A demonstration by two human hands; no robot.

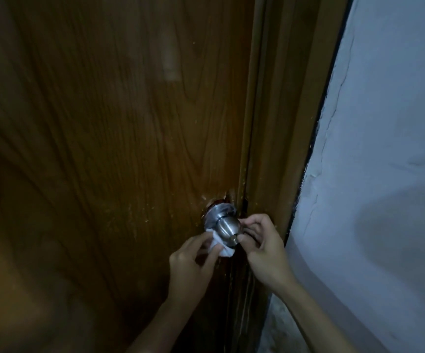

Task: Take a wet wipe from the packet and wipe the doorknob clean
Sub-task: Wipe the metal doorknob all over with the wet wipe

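Left grip (193,258) pinching wipe (219,247), doorknob (226,229)

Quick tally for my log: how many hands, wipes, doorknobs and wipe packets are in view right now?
Hands: 2, left hand and right hand
Wet wipes: 1, wet wipe looped behind the knob
Doorknobs: 1, doorknob
Wipe packets: 0 in view
Total: 4

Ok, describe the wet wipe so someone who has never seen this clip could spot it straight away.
Follow the brown wooden door down its right edge to the metal doorknob. The wet wipe is the crumpled white sheet wrapped behind and under the knob, pinched by the left hand. It is the only white, soft thing against the door.
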